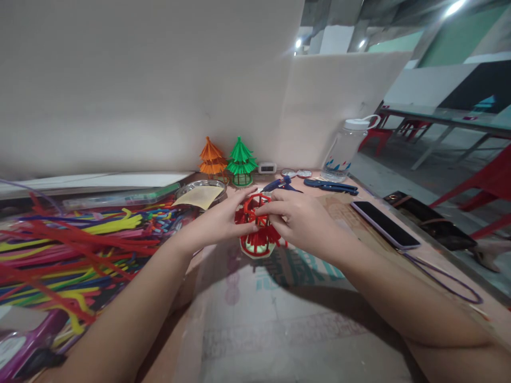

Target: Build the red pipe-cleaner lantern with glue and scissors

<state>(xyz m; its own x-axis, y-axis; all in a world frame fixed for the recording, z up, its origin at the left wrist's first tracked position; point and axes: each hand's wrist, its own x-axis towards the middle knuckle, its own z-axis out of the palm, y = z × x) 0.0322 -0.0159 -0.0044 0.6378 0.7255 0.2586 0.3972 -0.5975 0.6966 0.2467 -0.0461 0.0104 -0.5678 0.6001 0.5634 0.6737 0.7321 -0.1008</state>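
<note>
A small red pagoda-like model (265, 235), seemingly made of pipe cleaners, stands upright on a pale base in the middle of the table. Its upper part is an open red frame, and a red fringed tier runs round it lower down. My left hand (223, 219) holds its left side, thumb across the front and fingers behind. My right hand (297, 219) has its fingers bent against the upper right of the frame. The fingers hide part of the model, and whether a small loose piece is between them cannot be seen.
Behind stand an orange model (213, 158) and a green model (241, 162). A blue glue gun (277, 184), blue pliers-like tool (330, 186), water bottle (339, 151) and phone (385, 224) lie beyond and right. Loose coloured pipe cleaners (80, 244) and a glass dish (219, 186) are left.
</note>
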